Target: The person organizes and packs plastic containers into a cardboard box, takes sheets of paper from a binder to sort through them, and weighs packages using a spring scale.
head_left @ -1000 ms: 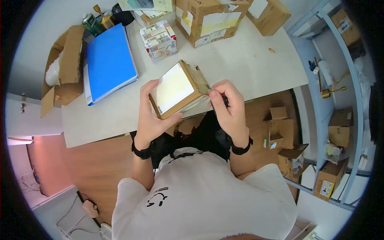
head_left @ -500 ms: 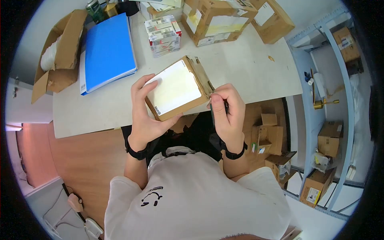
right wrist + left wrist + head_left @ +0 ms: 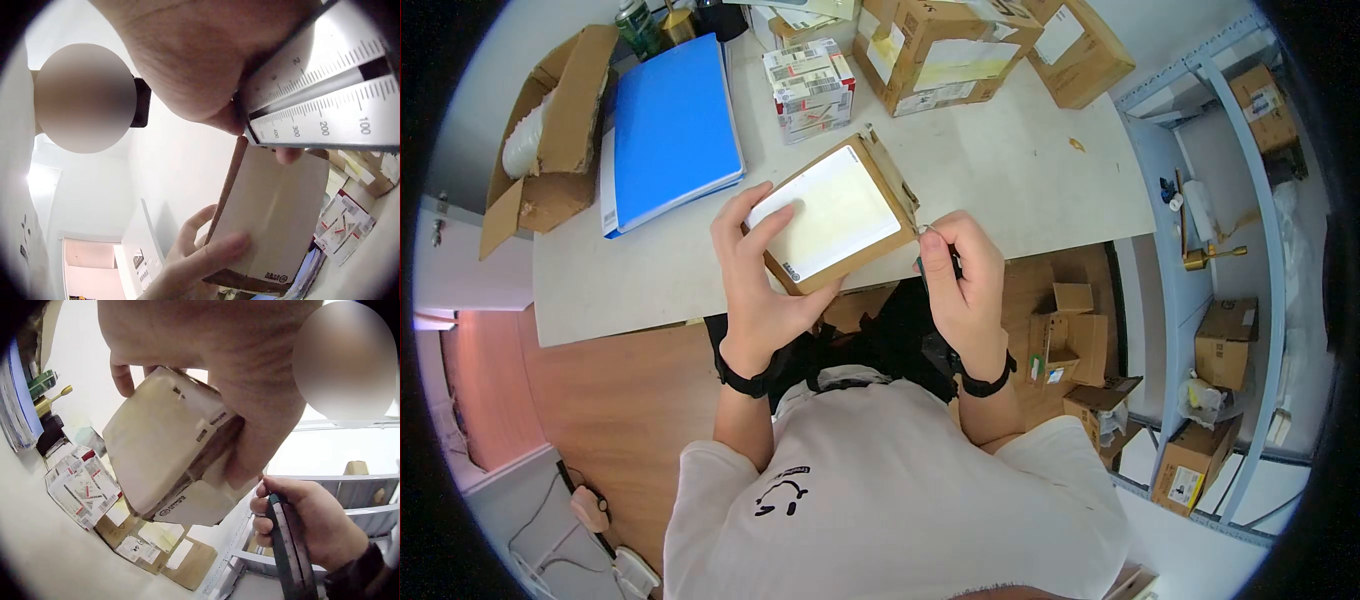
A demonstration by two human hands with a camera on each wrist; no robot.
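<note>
In the head view a small cardboard box (image 3: 830, 215) with a large white label on top is tilted above the front of the table. My left hand (image 3: 755, 265) grips it at its left end, with fingers over the label and the thumb underneath. My right hand (image 3: 965, 290) stands at the box's right corner, its fingertips right at the edge. It holds a flat dark-green spring scale (image 3: 290, 544) with a white graduated face. The right wrist view shows that graduated spring scale (image 3: 331, 87) close up, numbers from 100 upward. Its hook end is hidden by the fingers.
A blue binder (image 3: 675, 130) lies on the table (image 3: 1000, 190) at left, beside an open carton (image 3: 560, 150). Behind the held box are a stack of labelled small boxes (image 3: 808, 90) and a larger carton (image 3: 945, 55). A blue shelf rack (image 3: 1160, 290) stands at right.
The box and both hands shift slightly left over the last half second. The left hand's grip on the box and the right hand's hold on the spring scale stay the same.
</note>
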